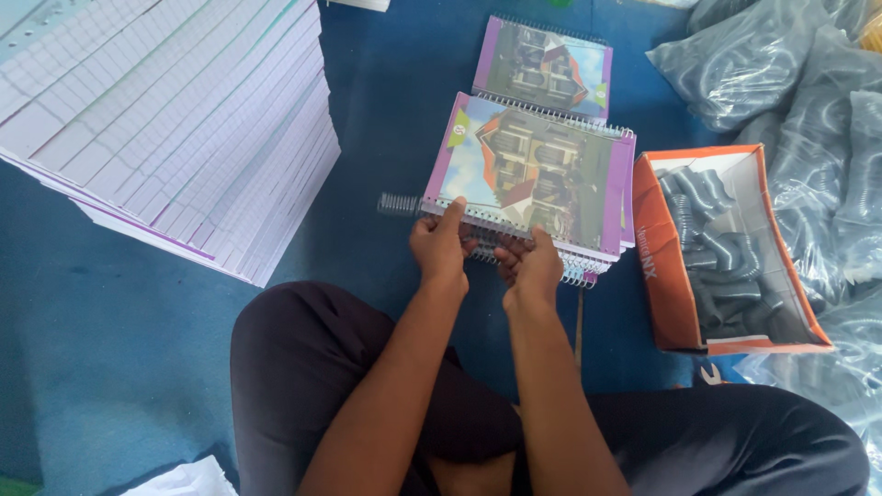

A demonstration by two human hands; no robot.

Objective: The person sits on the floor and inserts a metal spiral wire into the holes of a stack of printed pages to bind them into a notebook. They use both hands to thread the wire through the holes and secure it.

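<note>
**binder_newb:** So, going left to right: upper left of the frame has a big fanned stack of ruled sheets [175,119] lying on the blue floor [83,349]. Centre is where the work is. The left hand [439,246] pinches the near edge of the top notebook [528,170], thumb on the cover, fingers curled under. The right hand [531,266] is clenched around the spiral coil [404,205] along that same edge; the coil's free end pokes out to the left of the cover. The notebook sits on a small pile of same-looking ones, just above the person's knees, centre frame. One more notebook [544,66] lies behind it, top centre.

**coil_guy:** How do you reckon it handles?

**binder_newb:** My guess: light, and the cover's glossy, so probably a bit slippery. The block of pages looks stiff enough to lift by one edge, but it could flex in the middle. The coil looks springy and thin, likely easy to kink if squeezed hard. I'd hold the book by the punched edge, close to the coil, like both hands do here.

**coil_guy:** And the right side?

**binder_newb:** An orange cardboard box [726,248] full of grey coils, just beside the pile. Further right, clear plastic bags [808,83] packed with more of them. Can't tell whether the coil is fully threaded under the hands.
</note>
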